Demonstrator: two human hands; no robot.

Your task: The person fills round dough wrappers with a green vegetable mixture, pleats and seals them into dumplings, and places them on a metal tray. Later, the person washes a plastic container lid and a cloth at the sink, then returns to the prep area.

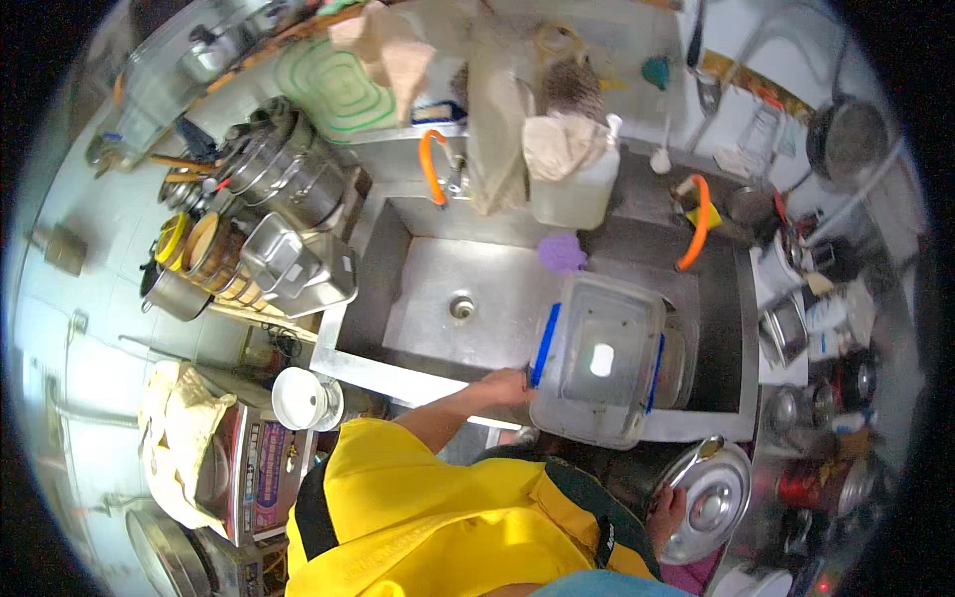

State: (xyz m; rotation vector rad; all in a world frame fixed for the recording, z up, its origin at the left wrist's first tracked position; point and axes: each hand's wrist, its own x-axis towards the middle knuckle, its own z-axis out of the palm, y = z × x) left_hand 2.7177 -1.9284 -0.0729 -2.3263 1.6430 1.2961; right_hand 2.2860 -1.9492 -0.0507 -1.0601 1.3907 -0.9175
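Observation:
My left hand (507, 388) grips the blue handle at the near left side of a translucent plastic container (600, 366), which is tilted across the near rim of the right sink basin. Low at the right, my right hand (668, 515) holds a round metal lid (712, 504) by its left edge; the thumb and some fingers are hard to make out. A purple scrubber or cloth (562, 252) lies on the divider of the steel double sink (395, 367), beyond the container. Behind it stands a plastic jug (574, 198) with a cloth on top.
Two orange hoses (427, 168) (700, 224) hang from the taps. Steel pans (298, 276) and stacked pots (283, 175) crowd the left side. A white bowl (295, 398) stands near the left front corner. Jars and metal containers (783, 332) line the right side.

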